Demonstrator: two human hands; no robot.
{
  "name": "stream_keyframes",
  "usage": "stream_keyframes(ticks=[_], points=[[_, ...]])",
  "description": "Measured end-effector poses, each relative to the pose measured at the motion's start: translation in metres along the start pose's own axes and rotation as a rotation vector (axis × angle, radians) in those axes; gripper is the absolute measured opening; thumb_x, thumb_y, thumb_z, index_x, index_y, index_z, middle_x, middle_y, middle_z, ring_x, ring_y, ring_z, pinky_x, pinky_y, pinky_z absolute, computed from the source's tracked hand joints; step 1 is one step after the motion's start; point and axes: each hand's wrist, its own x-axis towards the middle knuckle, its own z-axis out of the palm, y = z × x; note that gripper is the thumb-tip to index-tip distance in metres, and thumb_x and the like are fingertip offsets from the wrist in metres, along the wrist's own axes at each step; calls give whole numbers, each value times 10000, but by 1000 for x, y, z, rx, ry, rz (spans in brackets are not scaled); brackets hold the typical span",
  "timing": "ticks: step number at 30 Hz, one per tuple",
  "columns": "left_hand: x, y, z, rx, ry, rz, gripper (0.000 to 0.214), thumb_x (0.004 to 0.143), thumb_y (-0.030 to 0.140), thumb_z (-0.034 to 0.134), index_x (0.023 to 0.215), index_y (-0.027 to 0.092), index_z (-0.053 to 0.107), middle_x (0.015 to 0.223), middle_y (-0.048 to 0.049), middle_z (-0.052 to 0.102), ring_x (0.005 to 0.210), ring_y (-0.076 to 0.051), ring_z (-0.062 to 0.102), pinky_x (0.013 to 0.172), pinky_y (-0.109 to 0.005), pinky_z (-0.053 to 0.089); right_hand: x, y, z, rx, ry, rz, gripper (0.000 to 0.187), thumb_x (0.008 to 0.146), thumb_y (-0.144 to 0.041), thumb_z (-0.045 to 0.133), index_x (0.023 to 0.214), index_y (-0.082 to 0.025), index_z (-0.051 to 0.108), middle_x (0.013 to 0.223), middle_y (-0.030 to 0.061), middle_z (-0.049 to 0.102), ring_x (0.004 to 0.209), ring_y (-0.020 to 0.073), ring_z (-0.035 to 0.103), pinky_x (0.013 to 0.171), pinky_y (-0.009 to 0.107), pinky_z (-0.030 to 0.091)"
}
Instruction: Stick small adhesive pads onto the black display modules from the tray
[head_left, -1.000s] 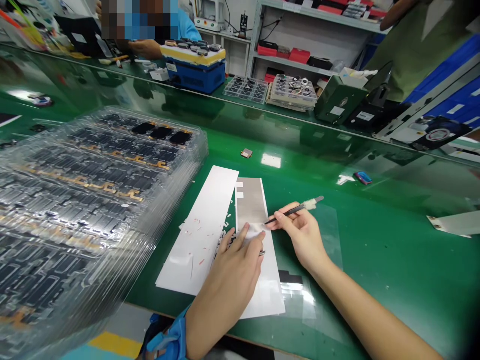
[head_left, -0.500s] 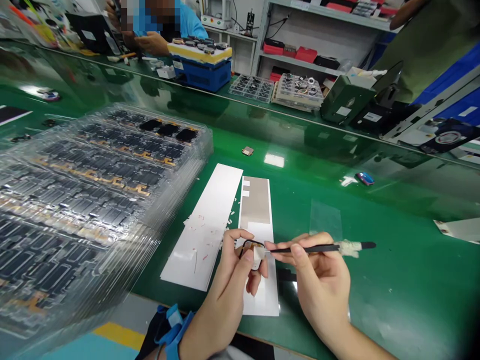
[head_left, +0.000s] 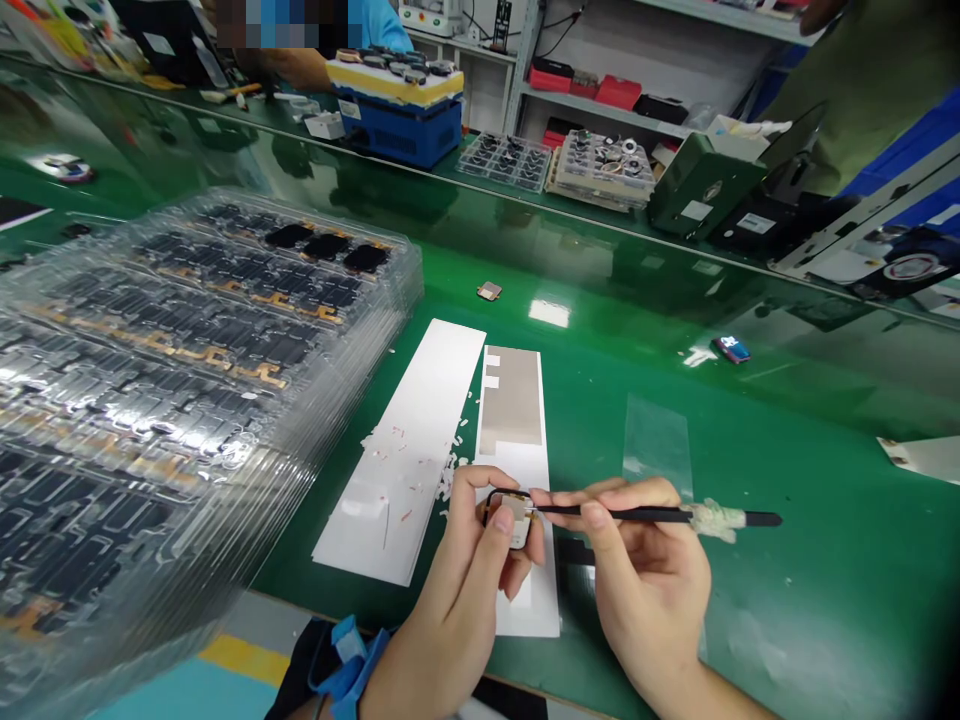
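Note:
Between the thumb and fingers of my left hand (head_left: 469, 565) is a small smartwatch screen (head_left: 517, 522), black-rimmed with a grey backing. My right hand (head_left: 649, 570) grips black tweezers (head_left: 652, 514) wrapped with pale tape near the rear end. The tips of the tweezers meet the right edge of the screen's back; the exact contact is too small to make out. Below both hands lies a white sheet with a grey adhesive panel (head_left: 514, 405). Left of it rests a white strip (head_left: 405, 440) scattered with tiny scraps.
A tall stack of clear trays (head_left: 247, 330) holding dark screens fills the left side. Another small screen part (head_left: 490, 291) lies farther back on the green bench (head_left: 810, 580). A clear film (head_left: 656, 440) lies to the right. A blue box (head_left: 405, 130) stands across from me, near a co-worker.
The tweezers and my right hand have shifted slightly right and down. The pale piece on the screen's back now sits flatter, showing a grey surface. The camera view has tilted slightly downward.

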Motion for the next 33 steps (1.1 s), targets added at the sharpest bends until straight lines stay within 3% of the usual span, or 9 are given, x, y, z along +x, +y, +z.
stream_keyframes(ticks=[22,33], points=[[0,-2,0,77,37,54,184,1056,390,333,1048,233,428,783,14,581,560,-75,432,550,-204,383,-1,1,-2,-34,-2,-36,101,877,-141,651,864,-240,636,804,-2,634,756,161,740,645,261,647],[2,-1,-1,44,54,63,191,1032,397,427,936,233,417,661,75,533,452,-33,301,422,-151,229,-2,-2,2,36,-65,-17,106,896,-138,631,883,-243,635,803,-3,673,807,169,752,691,267,652]])
